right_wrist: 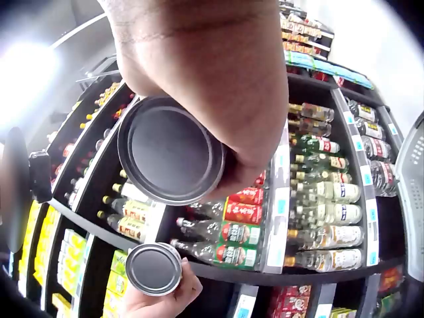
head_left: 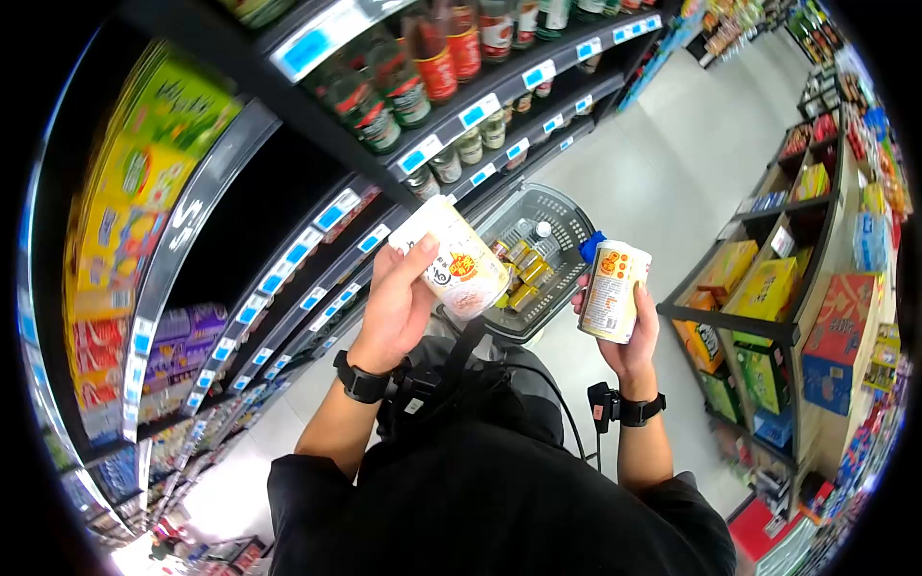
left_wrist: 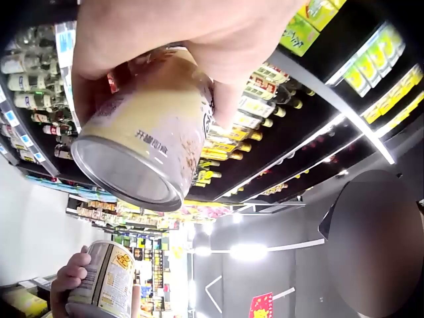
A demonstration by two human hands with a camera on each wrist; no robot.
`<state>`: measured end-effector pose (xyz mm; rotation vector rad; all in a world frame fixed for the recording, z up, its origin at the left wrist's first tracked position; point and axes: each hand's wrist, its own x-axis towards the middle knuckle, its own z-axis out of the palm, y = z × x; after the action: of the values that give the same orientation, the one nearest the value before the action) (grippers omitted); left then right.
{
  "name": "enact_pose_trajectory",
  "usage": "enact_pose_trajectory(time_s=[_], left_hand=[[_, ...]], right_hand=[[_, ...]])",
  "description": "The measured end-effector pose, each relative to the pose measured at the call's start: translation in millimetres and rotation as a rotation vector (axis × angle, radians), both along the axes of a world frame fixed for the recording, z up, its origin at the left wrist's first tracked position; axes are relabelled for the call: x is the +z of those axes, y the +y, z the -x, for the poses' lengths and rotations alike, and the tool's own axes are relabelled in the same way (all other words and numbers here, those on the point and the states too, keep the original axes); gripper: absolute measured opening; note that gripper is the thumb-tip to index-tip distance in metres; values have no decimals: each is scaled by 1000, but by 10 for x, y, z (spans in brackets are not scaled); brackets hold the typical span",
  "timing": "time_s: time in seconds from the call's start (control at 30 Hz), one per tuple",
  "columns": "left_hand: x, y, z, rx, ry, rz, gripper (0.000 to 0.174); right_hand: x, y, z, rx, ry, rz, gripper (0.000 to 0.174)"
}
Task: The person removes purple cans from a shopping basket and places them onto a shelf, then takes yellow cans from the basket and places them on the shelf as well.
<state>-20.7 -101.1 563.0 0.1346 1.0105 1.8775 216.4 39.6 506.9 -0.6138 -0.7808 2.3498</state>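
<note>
My left hand (head_left: 392,312) grips a cream food can (head_left: 456,261) with orange and dark print, tilted over the basket. Its bare metal end (left_wrist: 126,173) shows in the left wrist view. To the right, my right hand (head_left: 638,348) holds a second cream food can (head_left: 613,296), its printed back label facing up toward the head camera. The right wrist view looks onto the grey end of that second can (right_wrist: 171,152), fingers wrapped round its side. Between the hands, lower down, is a grey plastic basket (head_left: 574,209) with several yellow packs or cans and a clear bottle (head_left: 544,230).
Shelves with price tags (head_left: 475,113) and rows of glass bottles (head_left: 384,91) run along the left and front. Boxed goods fill a low shelf unit (head_left: 768,326) on the right. Pale floor (head_left: 663,144) lies between them. A blue object (head_left: 593,247) shows behind the second can.
</note>
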Motion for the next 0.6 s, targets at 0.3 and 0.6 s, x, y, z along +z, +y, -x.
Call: enact_pose_trajectory(time_s=[0.3, 0.6], left_hand=[[153, -1043, 524, -52, -40, 20, 47], [302, -1796, 811, -112, -175, -17, 73]], right_hand=[[382, -845, 925, 127, 108, 61, 57], [780, -1436, 1772, 243, 58, -11, 53]])
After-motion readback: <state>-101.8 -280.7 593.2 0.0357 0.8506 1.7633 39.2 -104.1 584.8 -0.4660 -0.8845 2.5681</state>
